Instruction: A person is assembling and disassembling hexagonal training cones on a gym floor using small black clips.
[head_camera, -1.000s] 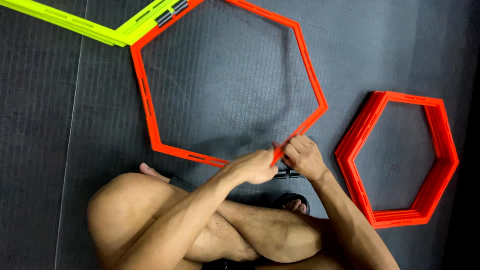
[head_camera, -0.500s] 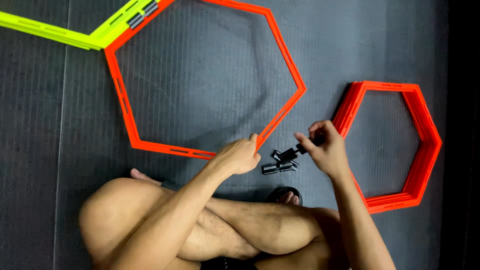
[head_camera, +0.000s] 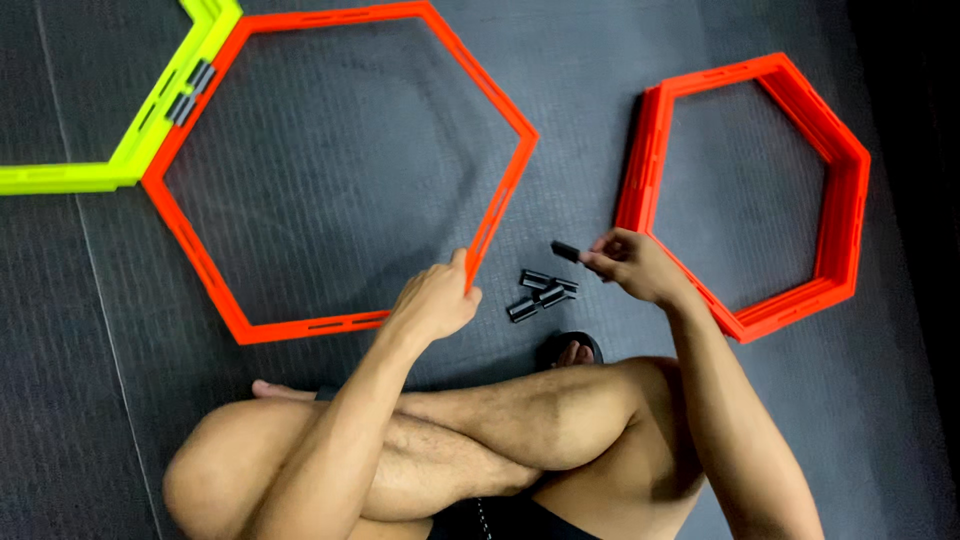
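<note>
A large orange hexagon ring (head_camera: 200, 270) lies flat on the dark mat. My left hand (head_camera: 432, 300) grips its lower right corner. My right hand (head_camera: 628, 264) pinches a small black clip (head_camera: 565, 251) just above the mat, to the right of that corner. A few more black clips (head_camera: 540, 292) lie on the mat between my two hands. My crossed bare legs fill the bottom of the view.
A stack of orange hexagon rings (head_camera: 838, 160) lies to the right, touching my right wrist area. A yellow-green hexagon ring (head_camera: 150, 130) joins the large orange ring at the upper left by black clips (head_camera: 190, 95). The dark textured mat (head_camera: 600, 120) covers the floor.
My right hand let go of the orange ring's corner, moved right and picked up a black clip. My left hand stays on the ring corner. The camera view shifted.
</note>
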